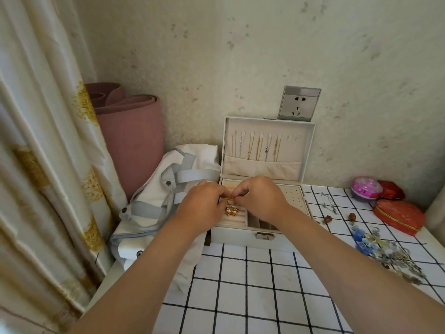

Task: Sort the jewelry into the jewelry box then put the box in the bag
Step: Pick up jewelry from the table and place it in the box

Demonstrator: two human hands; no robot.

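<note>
A white jewelry box stands open against the wall, its lid upright with several chains hanging inside. Over the box's left compartments, my left hand and my right hand meet and both pinch the top of a gold bow-shaped earring, which dangles between them. A white bag with grey straps lies just left of the box. Loose jewelry is piled on the checked cloth at the right.
Two red pouches and a pink round case sit at the far right. A rolled pink mat and a curtain stand at the left. A wall socket is above the lid.
</note>
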